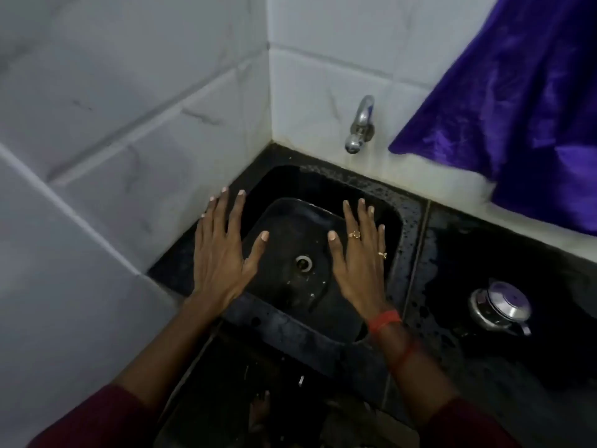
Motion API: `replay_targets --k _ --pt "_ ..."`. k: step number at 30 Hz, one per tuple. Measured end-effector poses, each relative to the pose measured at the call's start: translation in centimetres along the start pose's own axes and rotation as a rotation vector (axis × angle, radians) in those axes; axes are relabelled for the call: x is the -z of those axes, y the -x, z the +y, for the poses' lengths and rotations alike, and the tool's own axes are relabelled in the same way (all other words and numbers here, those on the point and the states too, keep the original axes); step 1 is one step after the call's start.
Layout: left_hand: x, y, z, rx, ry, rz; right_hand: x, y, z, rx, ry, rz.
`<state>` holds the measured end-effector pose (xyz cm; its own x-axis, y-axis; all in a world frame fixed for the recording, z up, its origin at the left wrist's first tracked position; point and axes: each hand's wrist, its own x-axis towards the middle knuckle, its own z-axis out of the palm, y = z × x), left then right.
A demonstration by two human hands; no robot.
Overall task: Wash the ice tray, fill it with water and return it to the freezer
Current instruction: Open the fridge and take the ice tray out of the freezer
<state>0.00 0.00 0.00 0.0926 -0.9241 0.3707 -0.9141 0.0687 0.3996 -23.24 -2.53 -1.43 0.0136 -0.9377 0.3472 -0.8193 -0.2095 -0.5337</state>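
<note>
Both hands hover flat over the sink (381, 321), fingers spread and holding nothing: the left hand (223, 253) over its left rim, the right hand (358, 263) over its right half. No ice tray shows anywhere in view, so by my reading nothing of the task is done yet; fetching, washing, filling and freezing all remain. The basin around the drain (303, 263) lies bare. A steel lid (500, 307) sits on the counter right of the sink, clear of it. Behind the sink the tap (360, 126) gives no water, and a purple cloth (517, 108) hangs to its right.
</note>
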Motion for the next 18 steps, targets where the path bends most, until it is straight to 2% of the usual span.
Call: replay_targets --k 9,18 --pt "4.1 8.5 -3.2 0.286 -0.091 0.107 -3.1 2.4 -6.2 0.256 -0.113 -0.215" --pt "9.7 19.1 -6.3 0.539 -0.165 0.185 -6.9 8.4 -14.1 0.496 -0.235 -0.402"
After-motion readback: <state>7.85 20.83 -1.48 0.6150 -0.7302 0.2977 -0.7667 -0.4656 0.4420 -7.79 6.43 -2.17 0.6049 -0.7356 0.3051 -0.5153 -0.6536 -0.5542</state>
